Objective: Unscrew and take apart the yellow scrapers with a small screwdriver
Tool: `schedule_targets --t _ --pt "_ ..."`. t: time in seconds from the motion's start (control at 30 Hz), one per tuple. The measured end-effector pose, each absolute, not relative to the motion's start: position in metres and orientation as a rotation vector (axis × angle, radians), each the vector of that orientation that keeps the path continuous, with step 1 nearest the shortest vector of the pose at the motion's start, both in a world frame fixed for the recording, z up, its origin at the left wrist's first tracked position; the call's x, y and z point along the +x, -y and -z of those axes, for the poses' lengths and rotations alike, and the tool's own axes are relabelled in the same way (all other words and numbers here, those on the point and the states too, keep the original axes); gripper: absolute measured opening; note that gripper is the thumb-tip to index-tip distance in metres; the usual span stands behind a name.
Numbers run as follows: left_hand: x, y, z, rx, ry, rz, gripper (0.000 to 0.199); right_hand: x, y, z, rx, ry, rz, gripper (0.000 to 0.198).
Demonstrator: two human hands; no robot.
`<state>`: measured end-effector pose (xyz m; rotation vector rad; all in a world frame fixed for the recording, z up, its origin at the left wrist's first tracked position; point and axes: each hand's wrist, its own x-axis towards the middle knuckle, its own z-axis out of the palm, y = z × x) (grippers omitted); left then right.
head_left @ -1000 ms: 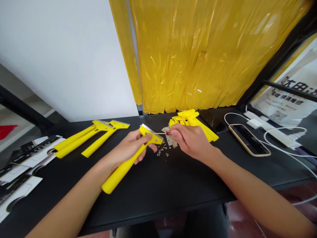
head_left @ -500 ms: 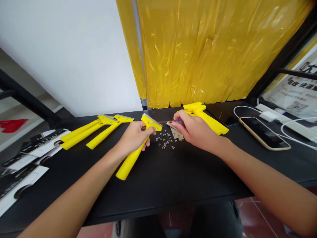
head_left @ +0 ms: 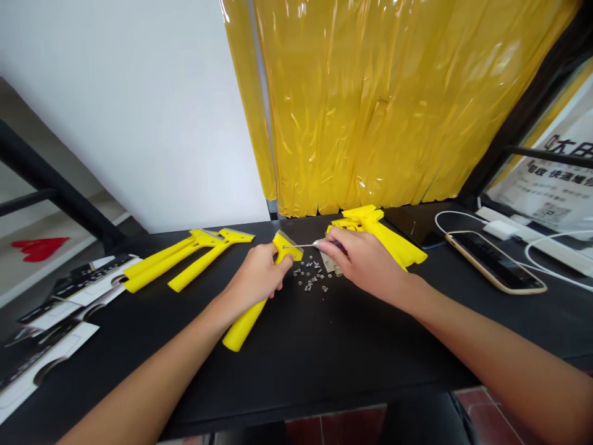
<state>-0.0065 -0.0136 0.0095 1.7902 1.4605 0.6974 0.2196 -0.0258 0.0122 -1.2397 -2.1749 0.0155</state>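
Note:
My left hand (head_left: 260,272) is closed around a yellow scraper (head_left: 243,327), its handle slanting down toward me and its head with a metal blade edge angled up. In my right hand (head_left: 364,254) is a screwdriver (head_left: 303,246); its thin shaft runs left, and its tip meets a screw position on the scraper's head. My fingers cover much of the screwdriver's handle. Small screws and nuts (head_left: 311,272) lie scattered between the two hands. Beside them, partly under my right hand, are some flat greyish-beige pieces (head_left: 330,263).
Several yellow scrapers (head_left: 194,262) lie left; more yellow scraper parts (head_left: 386,235) are piled behind my right hand. Black-and-white card boxes (head_left: 60,346) sit far left. A phone (head_left: 495,262), white cables and a power strip (head_left: 532,225) occupy the right of the black table (head_left: 347,358).
The camera view has tilted slightly, so everything sits a little lower. My grip on the screwdriver handle has turned somewhat; its tip stays at the scraper head.

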Motion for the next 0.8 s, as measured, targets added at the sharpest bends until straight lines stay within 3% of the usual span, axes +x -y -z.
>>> schedule_targets --t 0.13,0.33,0.63,0.8 --pt "-0.009 0.011 -0.009 1.773 -1.474 -0.629 0.018 0.219 0.029 -0.011 -1.166 2.227 0.078 0.022" --pt "-0.012 0.010 -0.011 1.809 -1.513 -0.697 0.020 0.214 0.033 -0.009 -1.302 2.324 -0.088 0.041" --pt "-0.012 0.011 -0.009 1.814 -1.497 -0.729 0.018 0.213 0.032 -0.005 -1.237 2.299 -0.101 0.018" --pt "-0.012 0.011 -0.010 1.870 -1.486 -0.712 0.020 0.212 0.037 -0.011 -1.302 2.233 -0.270 0.034"
